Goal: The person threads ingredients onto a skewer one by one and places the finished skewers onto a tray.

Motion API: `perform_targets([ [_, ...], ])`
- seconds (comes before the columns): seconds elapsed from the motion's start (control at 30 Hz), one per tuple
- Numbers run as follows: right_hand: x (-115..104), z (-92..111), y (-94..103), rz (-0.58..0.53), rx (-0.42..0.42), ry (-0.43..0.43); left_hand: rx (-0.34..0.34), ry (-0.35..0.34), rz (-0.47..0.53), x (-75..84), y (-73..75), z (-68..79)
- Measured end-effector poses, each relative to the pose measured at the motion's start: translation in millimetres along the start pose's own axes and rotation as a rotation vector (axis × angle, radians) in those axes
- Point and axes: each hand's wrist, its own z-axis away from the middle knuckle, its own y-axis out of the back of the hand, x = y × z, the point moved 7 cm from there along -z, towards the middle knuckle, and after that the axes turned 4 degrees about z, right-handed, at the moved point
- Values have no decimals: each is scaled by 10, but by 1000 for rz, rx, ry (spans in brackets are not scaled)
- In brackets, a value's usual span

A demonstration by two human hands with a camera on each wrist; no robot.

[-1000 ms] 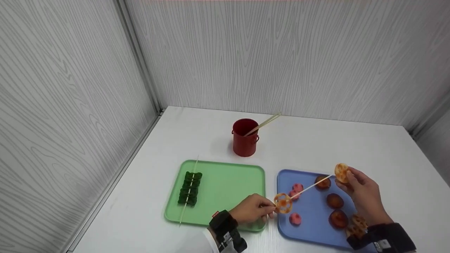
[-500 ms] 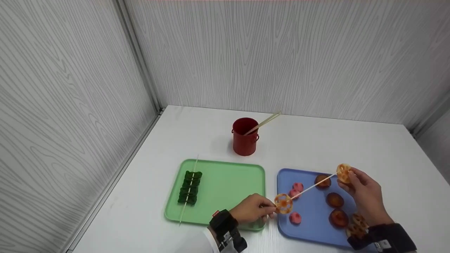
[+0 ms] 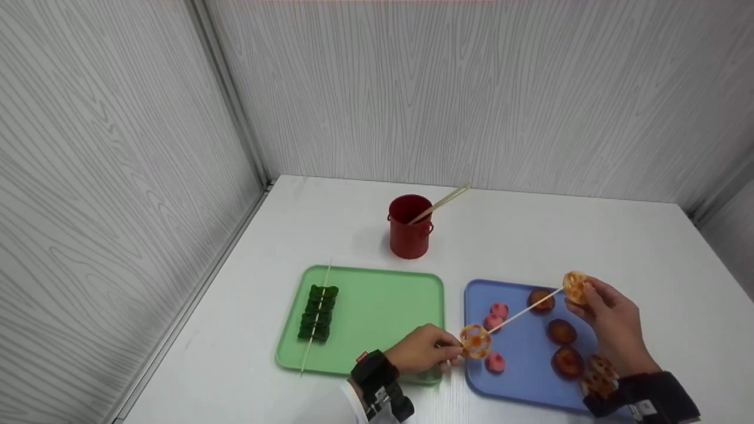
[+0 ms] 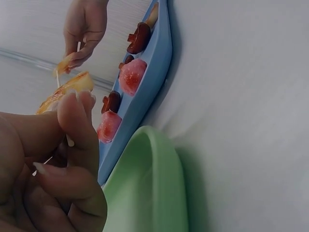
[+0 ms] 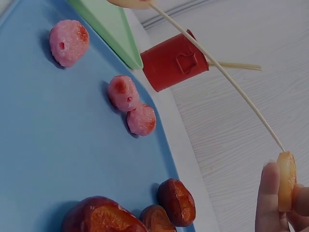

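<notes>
In the head view, my left hand [image 3: 431,350] pinches the edge of a lotus root slice [image 3: 475,341] near the gap between the trays. A thin wooden skewer [image 3: 524,311] slants from this slice up to the right. At its far end, the thumb and fingers of my right hand [image 3: 614,321] hold a second lotus root slice [image 3: 575,287] over the blue tray's back right. The right wrist view shows the skewer's tip meeting the flat face of that slice [image 5: 287,181]. A short skewer end [image 4: 70,140] shows by my left fingers in the left wrist view.
The blue tray [image 3: 518,377] carries pink balls [image 3: 495,362], brown mushroom caps [image 3: 568,362] and more lotus slices [image 3: 599,377]. A green tray [image 3: 383,306] bears a skewer of dark green folded pieces [image 3: 318,315]. Behind them stands a red bucket [image 3: 410,235] with wooden skewers [image 3: 442,203].
My right hand with its lotus root slice has shifted slightly right. The left hand stays almost in place, its slice turned a little more to face the camera.
</notes>
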Motion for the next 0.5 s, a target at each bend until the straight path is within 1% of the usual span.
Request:
perform_targets([
  [0.07, -18, 10, 4, 51, 10, 28, -12, -14, -11, 9, 0, -1],
  [0.17, -35, 12, 24, 160, 48, 65, -22, -20, -24, 9, 4, 0],
  [0.27, -31, 9, 48, 240, 87, 70, -21, -14, -29, 3, 14, 1],
  [0.37, -17, 0, 68, 251, 109, 61, -15, -10, -44, 13, 26, 3],
  [0.5, -10, -2, 74, 227, 118, 63, -9, -6, -58, 19, 48, 4],
])
